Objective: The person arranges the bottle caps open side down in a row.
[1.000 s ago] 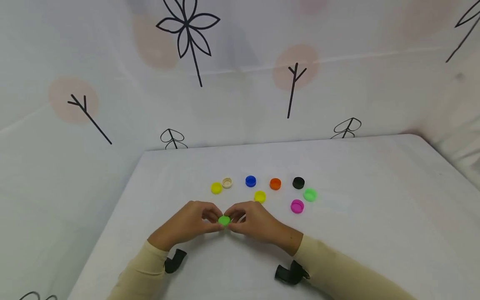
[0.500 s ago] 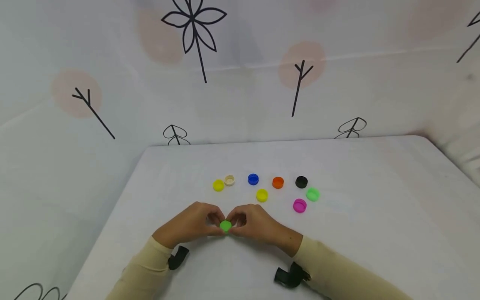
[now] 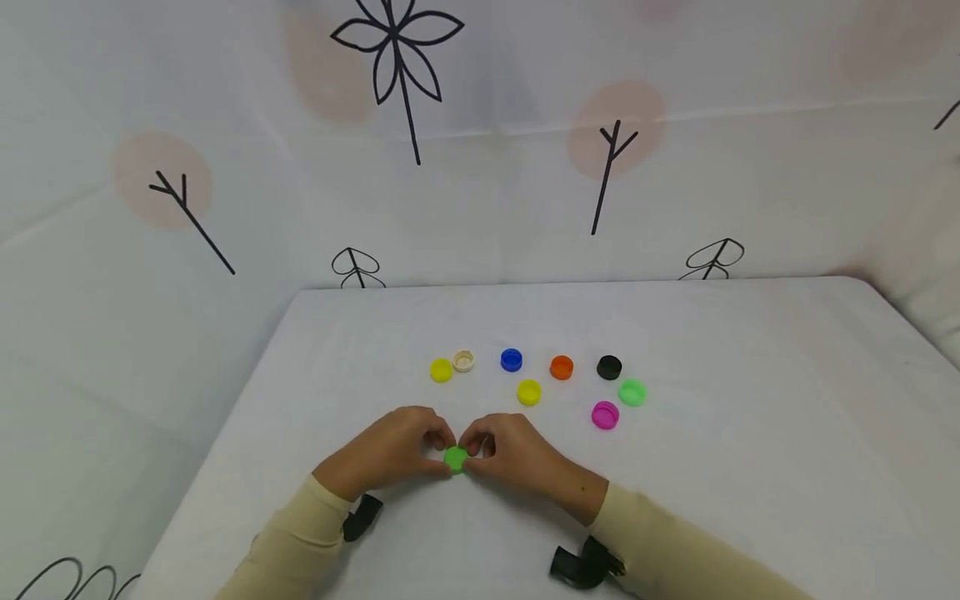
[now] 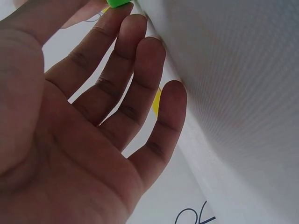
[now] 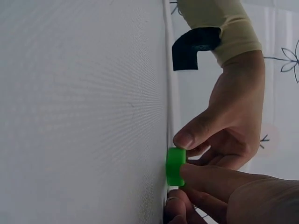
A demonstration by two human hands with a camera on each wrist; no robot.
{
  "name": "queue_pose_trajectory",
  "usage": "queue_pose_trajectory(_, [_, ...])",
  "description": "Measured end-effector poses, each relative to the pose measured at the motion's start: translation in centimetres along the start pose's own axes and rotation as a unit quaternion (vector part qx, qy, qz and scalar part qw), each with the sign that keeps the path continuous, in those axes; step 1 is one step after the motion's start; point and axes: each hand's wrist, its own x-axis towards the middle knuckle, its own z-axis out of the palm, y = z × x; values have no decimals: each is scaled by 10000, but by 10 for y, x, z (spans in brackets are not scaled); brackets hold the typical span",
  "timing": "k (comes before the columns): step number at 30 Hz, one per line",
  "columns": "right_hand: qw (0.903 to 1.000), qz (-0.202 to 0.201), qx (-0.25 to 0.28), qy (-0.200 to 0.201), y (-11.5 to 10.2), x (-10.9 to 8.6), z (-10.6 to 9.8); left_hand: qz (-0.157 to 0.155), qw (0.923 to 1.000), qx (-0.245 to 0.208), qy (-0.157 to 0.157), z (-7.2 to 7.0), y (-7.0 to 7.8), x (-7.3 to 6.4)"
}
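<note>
A bright green bottle cap (image 3: 455, 459) is between my two hands, low over the white tabletop, its flat top facing up in the head view. From the left side, my left hand (image 3: 386, 450) pinches its edge with thumb and fingertips. My right hand (image 3: 521, 454) pinches the opposite edge. In the right wrist view, the cap's side wall (image 5: 175, 167) appears right at the table surface, with fingers of both hands touching it. Only a corner of the green cap shows at the top of the left wrist view, beyond the spread fingers (image 4: 149, 60).
Beyond my hands lie several caps: yellow (image 3: 442, 371), cream (image 3: 463, 361), blue (image 3: 512, 360), orange (image 3: 562, 367), black (image 3: 610, 367), light green (image 3: 632, 392), magenta (image 3: 605, 415) and another yellow cap (image 3: 528, 392). A patterned white cloth (image 3: 480, 192) hangs behind the table.
Both hands have brought the green cap slightly toward me and down to the tabletop, keeping their pinch on it. The other caps keep their arrangement; the head view has shifted a little.
</note>
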Motion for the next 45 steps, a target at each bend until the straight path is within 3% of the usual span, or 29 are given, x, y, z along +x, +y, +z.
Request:
queue_pose_trajectory(8, [10000,-47,9,27,-6,-3,3,-60,9999,101,10,-1,2,-7])
queue_pose_trajectory(17, [9999,140,-10,38,-8,-5,2,204,9993,295,91,-1,2,-8])
queue_pose_trajectory(27, [9999,-62,40,-71,-9,-5,-2,80,9996,269,36,-6,3,-12])
queue_pose_trajectory(33, [9989,475,0,67,-4,0,-14,-469,9974,360,413,-13,1,-5])
queue_pose_trajectory(37, [9975,650,-105,255,-3,13,-23,-810,9920,698,663,-24,-1,4])
queue_pose_trajectory(45, [9968,633,-380,305,-5,42,-33,-1019,9840,1353,556,-45,-4,24])
